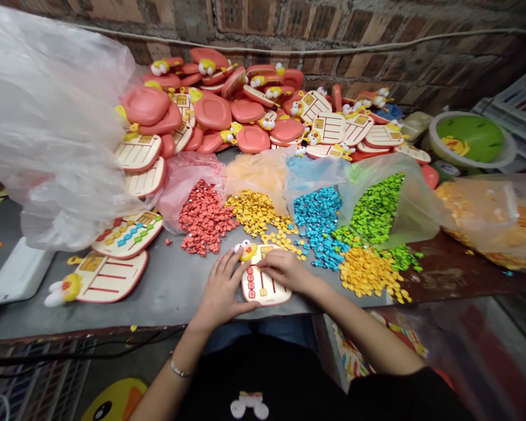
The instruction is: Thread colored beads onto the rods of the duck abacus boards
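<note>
My left hand [221, 286] and my right hand [284, 270] both rest on a small duck-headed toy counting board [265, 286] at the table's front edge. The left fingers hold its left side below the yellow duck head, and the right fingertips press on its upper right. Red-and-cream rows of the board show between my hands. Just beyond lie loose heaps of small plastic pieces: red [204, 219], yellow [258, 213], blue [318, 228], green [377, 207] and orange-yellow [368, 272]. Whether my right fingers pinch a small piece is hidden.
Two similar boards [105, 278] lie left of my hands, beside a stacked row. A large heap of red-backed boards [228, 108] stands against the brick wall [377, 41]. Clear plastic sheeting [39, 128] bulges at left; a green-lined bowl [469, 140] and a filled bag [486, 219] sit at right.
</note>
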The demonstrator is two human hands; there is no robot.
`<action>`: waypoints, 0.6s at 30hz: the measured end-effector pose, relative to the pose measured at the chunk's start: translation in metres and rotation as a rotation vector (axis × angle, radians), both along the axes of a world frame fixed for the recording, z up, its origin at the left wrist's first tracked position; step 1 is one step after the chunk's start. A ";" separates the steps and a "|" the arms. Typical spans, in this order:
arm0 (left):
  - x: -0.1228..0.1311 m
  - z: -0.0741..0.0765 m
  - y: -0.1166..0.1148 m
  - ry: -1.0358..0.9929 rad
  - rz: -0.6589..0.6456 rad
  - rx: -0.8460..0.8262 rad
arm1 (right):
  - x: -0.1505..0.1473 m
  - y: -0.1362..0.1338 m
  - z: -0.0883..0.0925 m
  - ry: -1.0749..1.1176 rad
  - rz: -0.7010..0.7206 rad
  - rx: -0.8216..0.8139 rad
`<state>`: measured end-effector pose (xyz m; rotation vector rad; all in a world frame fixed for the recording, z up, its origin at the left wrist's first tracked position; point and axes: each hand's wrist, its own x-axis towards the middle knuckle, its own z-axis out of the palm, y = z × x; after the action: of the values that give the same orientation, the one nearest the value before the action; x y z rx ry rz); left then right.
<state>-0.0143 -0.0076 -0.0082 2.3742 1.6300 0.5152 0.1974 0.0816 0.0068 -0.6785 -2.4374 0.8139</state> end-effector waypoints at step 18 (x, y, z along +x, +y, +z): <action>0.003 0.006 -0.002 0.026 -0.086 0.037 | 0.002 0.076 -0.004 -0.034 -0.226 0.080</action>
<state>-0.0108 -0.0092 -0.0024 2.4755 1.5339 0.5047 0.1992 0.1575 0.0029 -0.9229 -2.3540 0.6171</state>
